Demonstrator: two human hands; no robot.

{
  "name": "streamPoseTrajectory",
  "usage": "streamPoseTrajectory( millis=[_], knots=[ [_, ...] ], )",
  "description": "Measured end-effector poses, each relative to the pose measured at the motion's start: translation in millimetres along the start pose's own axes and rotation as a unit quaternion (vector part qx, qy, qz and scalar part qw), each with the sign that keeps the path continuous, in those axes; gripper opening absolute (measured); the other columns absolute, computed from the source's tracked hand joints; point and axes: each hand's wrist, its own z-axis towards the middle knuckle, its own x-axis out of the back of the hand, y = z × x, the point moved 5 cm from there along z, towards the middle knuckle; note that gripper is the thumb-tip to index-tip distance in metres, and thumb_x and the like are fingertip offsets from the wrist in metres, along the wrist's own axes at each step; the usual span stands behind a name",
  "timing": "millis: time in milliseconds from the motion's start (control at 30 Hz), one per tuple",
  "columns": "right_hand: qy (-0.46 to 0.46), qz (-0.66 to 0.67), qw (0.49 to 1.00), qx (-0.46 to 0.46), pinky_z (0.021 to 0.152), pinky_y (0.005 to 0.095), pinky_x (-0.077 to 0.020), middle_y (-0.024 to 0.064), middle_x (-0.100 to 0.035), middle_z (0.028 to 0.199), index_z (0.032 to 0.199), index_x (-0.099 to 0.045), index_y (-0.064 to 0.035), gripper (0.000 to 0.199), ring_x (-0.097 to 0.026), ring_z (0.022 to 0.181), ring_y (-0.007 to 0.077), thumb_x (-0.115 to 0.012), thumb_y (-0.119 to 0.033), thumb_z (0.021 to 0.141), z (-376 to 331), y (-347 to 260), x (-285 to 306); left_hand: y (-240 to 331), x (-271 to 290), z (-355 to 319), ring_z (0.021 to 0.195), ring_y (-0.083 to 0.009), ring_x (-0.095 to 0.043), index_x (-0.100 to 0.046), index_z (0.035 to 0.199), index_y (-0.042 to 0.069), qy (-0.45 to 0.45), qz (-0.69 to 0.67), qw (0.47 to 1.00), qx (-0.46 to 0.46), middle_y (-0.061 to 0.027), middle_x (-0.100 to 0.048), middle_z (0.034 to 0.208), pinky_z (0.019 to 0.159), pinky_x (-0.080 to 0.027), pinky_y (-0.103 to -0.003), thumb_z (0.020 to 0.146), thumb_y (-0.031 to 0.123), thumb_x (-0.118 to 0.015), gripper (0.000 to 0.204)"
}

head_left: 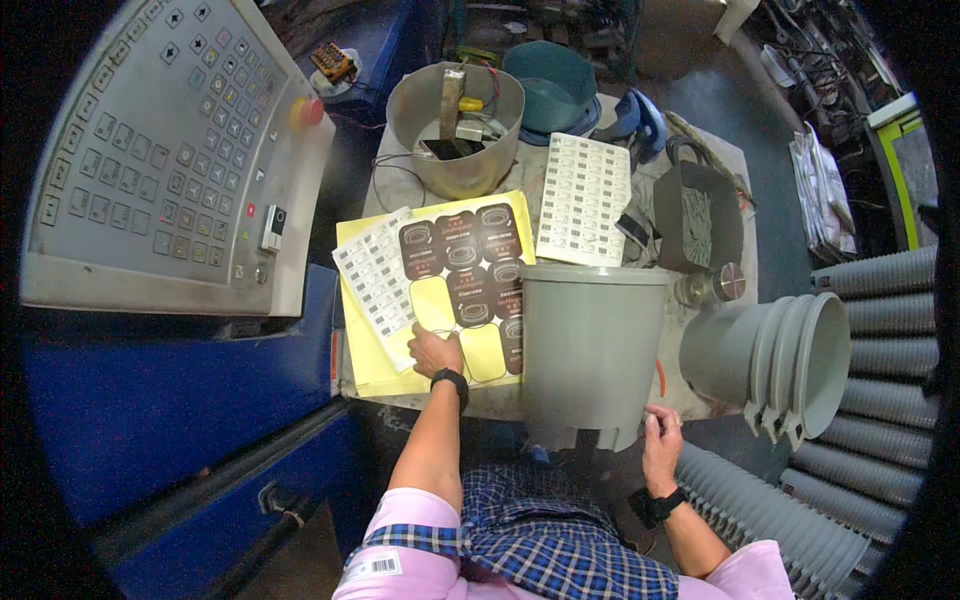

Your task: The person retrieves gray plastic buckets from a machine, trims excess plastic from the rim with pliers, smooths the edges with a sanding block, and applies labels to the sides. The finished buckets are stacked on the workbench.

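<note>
Left hand (433,351) is down flat on the yellow sticker sheet (432,300), fingers curled loosely with the tips pressing the backing paper; whether a label is pinched under them cannot be told from here. Just beyond those fingertips sit the dark brown round-cornered labels (465,262) left on the sheet, with bare yellow gaps directly beside the hand. A white sheet of small printed labels (378,280) lies slanted just to the outer side of the left hand, overlapping the yellow one.

Right hand (661,432) is at the lower edge of the grey plastic bucket (590,345), fingers bent and touching its bottom rim beside the little feet, thumb tucked in, a steadying grip rather than a full clasp. The bucket stands between the two hands, upside down by the look of it, at the near edge of the worktable (730,160).

Beyond the right hand, a nested stack of grey buckets (790,360) lies on its side. Far beyond the left hand, a machine control panel (160,150).
</note>
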Motion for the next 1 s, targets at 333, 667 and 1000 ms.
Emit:
streamPoseTrajectory(
  millis=[333,667,1000],
  knots=[
    [-0.073,0.12,0.99,0.001,0.073,0.0324,-0.0453,0.0121,-0.06,0.091,0.091,-0.06,-0.0011,0.01,-0.058,0.083,0.0256,-0.053,-0.004,0.084,6,-87,-6,14,24,-3,0.085,-0.0219,-0.062,-0.051,0.111,-0.008,-0.357,-0.582,0.73,0.019,-0.0125,-0.062,0.099,0.076,-0.051,-0.033,0.08,-0.002,-0.061,0.032],
    [-0.2,0.123,0.924,0.301,0.078,0.0386,-0.0448,0.0122,-0.057,0.093,0.094,-0.057,-0.0043,0.021,-0.054,0.091,0.0312,-0.066,-0.015,0.078,8,-222,-129,2,140,-94,0.098,-0.0193,-0.056,-0.045,0.119,-0.004,-0.386,-0.602,0.696,-0.066,-0.0104,-0.056,0.111,0.085,-0.046,-0.032,0.09,0.01,-0.053,0.034],
    [-0.248,0.168,0.933,0.197,0.072,0.0362,-0.047,0.0139,-0.062,0.084,0.085,-0.064,-0.0014,0.017,-0.059,0.081,0.0288,-0.066,-0.016,0.076,-20,-213,-105,-15,162,-135,0.093,-0.0181,-0.057,-0.046,0.119,0.0,-0.41,-0.623,0.662,-0.073,-0.0083,-0.058,0.106,0.083,-0.048,-0.031,0.091,0.009,-0.051,0.03]
  ],
)
